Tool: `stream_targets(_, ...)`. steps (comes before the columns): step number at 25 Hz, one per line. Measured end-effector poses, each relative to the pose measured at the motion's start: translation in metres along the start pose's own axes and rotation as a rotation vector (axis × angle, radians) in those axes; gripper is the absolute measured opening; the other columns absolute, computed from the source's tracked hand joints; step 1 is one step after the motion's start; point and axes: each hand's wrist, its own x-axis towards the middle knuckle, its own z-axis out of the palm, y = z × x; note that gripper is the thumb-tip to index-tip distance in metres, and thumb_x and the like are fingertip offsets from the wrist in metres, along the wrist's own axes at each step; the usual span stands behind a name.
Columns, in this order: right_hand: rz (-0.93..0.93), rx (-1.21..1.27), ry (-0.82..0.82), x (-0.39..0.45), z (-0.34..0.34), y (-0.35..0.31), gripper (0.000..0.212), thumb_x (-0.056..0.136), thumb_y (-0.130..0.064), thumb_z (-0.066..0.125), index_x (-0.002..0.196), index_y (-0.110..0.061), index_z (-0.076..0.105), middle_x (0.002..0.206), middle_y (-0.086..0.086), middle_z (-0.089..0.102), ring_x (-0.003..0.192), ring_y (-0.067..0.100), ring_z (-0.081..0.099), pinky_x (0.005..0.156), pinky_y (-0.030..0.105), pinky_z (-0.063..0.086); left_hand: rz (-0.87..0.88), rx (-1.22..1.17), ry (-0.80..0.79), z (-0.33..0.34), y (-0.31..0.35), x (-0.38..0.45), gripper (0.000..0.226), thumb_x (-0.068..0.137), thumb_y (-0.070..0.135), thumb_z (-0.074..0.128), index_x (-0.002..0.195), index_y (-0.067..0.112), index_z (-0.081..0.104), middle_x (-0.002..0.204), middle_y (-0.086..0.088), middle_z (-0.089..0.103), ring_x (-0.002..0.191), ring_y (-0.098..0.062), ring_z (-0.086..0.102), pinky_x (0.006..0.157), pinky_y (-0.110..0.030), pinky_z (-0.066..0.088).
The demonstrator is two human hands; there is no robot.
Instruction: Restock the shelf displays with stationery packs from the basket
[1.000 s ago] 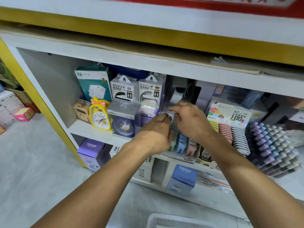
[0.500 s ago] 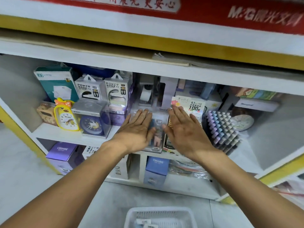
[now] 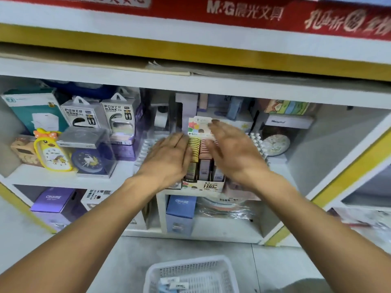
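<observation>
The white shelf unit [image 3: 190, 85] fills the view, yellow trim and a red printed banner [image 3: 243, 11] running across the top, and both arms reach in toward the middle shelf. Down at the bottom edge sits the white mesh basket [image 3: 190, 273] on the floor, a few small packs lying flat inside it. On the middle shelf, near its front edge at the centre, stands the display box [image 3: 203, 185] of stationery packs, rows of yellow and pink pieces standing on end, a printed header card rising behind them. The left hand [image 3: 169, 157] is flat, fingers straight and together, laid over the clear display just left of that box; whether it presses down I cannot tell. The right hand [image 3: 234, 149] is spread too, fingers straight and held apart from nothing, palm toward the right side of the box, fingertips up at the header card; neither hand grips anything. At the left end of the shelf, two power bank boxes [image 3: 99, 117] stand behind a clear case with a blue clock [image 3: 88, 160], and a yellow duck clock [image 3: 53, 153] leans beside it. On the lower shelf sits a blue carton [image 3: 179, 214].
</observation>
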Motion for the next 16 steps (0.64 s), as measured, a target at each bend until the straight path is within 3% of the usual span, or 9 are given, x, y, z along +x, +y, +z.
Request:
stream_targets(2, 0.115, -0.023, 0.079, -0.008, -0.018, 0.024, 0.060, 0.104, -0.052, 0.028, 0.155, -0.021, 0.028, 0.163, 0.003, 0.027, 0.150, 0.021, 0.023, 0.124, 0.038, 0.014, 0.075, -0.012, 0.070, 0.000, 0.021, 0.005, 0.058, 0.103, 0.045, 0.020, 0.155, 0.019, 0.024, 0.164, 0.000, 0.021, 0.151, -0.017, 0.015, 0.123, -0.036, 0.006)
stream_targets(5, 0.221, -0.052, -0.089, -0.021, -0.022, 0.046, 0.071, 0.102, -0.060, 0.023, 0.159, -0.019, 0.016, 0.167, 0.004, 0.012, 0.154, 0.020, 0.009, 0.125, 0.042, 0.009, 0.130, 0.036, -0.055, 0.014, 0.042, 0.010, 0.063, 0.102, 0.052, 0.012, 0.158, 0.022, 0.010, 0.167, 0.006, 0.005, 0.152, -0.010, -0.002, 0.124, -0.039, -0.001)
stream_targets(8, 0.195, -0.073, -0.206, -0.028, -0.011, 0.051, 0.078, 0.098, -0.068, 0.016, 0.160, -0.021, 0.005, 0.168, -0.002, -0.002, 0.154, 0.016, -0.003, 0.124, 0.043, 0.004, 0.105, 0.108, -0.139, 0.028, 0.050, 0.014, 0.069, 0.099, 0.059, 0.006, 0.158, 0.024, 0.001, 0.166, 0.009, -0.005, 0.151, -0.008, -0.011, 0.123, -0.041, -0.006)
stream_targets(12, 0.160, -0.124, -0.194, -0.028, 0.006, 0.051, 0.079, 0.098, -0.067, 0.013, 0.160, -0.018, 0.006, 0.168, 0.001, 0.002, 0.155, 0.019, -0.003, 0.125, 0.043, 0.007, 0.109, 0.132, -0.146, 0.033, 0.050, 0.015, 0.076, 0.093, 0.064, -0.003, 0.158, 0.025, 0.000, 0.166, 0.008, -0.002, 0.151, -0.008, -0.009, 0.122, -0.039, -0.007)
stream_targets(16, 0.173, -0.155, -0.209, -0.031, 0.000, 0.047, 0.081, 0.096, -0.070, 0.011, 0.160, -0.020, 0.002, 0.168, -0.001, -0.004, 0.154, 0.018, -0.007, 0.124, 0.050, 0.000, 0.087, 0.143, -0.192, 0.016, 0.060, 0.011, 0.069, 0.099, 0.059, 0.006, 0.158, 0.024, -0.002, 0.167, 0.007, -0.005, 0.151, -0.007, -0.011, 0.122, -0.042, -0.009)
